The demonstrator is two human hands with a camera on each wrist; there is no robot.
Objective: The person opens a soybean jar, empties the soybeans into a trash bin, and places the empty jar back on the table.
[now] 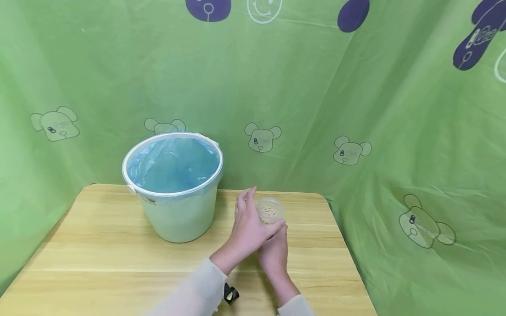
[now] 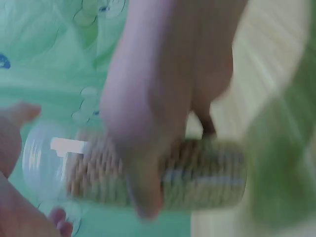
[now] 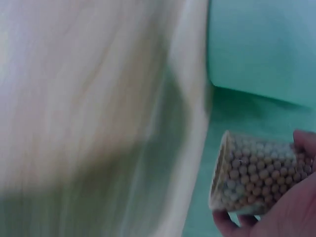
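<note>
A clear jar point(image 1: 269, 210) of pale round beans, like soybeans, stands upright above the table point(image 1: 312, 272). My right hand point(image 1: 275, 252) grips the jar's body from the near side; in the left wrist view the right hand's fingers wrap across its middle. The jar's base faces the camera's left in the right wrist view, beside the right hand point(image 3: 291, 207). Around the jar's top end is my left hand point(image 1: 249, 224), thumb and fingers spread apart. A gap shows between the left hand point(image 2: 15, 197) and the jar's clear top in the left wrist view.
A pale green bucket point(image 1: 179, 217) with a white rim and a blue liner bag point(image 1: 174, 164) stands left of the hands. A small black object point(image 1: 231, 294) shows beside the left sleeve. Green printed cloth point(image 1: 300, 87) hangs behind and beside the table.
</note>
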